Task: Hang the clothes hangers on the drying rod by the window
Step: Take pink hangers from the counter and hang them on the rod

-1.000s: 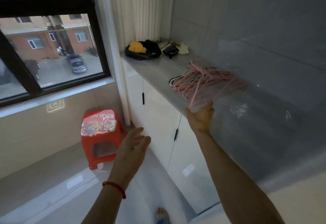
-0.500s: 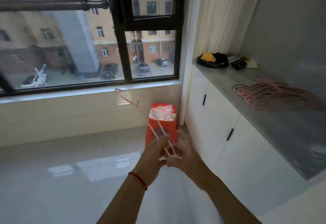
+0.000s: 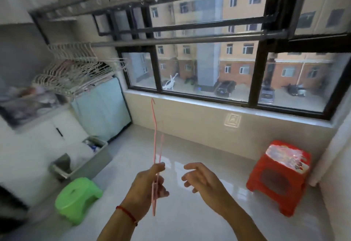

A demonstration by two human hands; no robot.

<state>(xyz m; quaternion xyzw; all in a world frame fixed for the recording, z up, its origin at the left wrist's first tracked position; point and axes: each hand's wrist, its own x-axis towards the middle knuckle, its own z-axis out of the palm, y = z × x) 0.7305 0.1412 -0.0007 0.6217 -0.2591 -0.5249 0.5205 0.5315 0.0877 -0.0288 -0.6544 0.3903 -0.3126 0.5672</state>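
The drying rod [image 3: 190, 40] is seen spanning the window, high above the left hand [image 3: 150, 185]. The pink hanger [image 3: 154, 145] is pinched there, long axis upright, hook topmost, well below the rod. The right hand [image 3: 201, 178], just beside, is held loosely spread, holding nothing.

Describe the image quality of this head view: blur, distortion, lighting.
Head view: wide-angle bending bows the drying rod and window frame; motion blur smears the left edge, including the hung hangers; daylight from the window backlights the room and glares off the floor; the pink hanger in the left hand stays fairly sharp.
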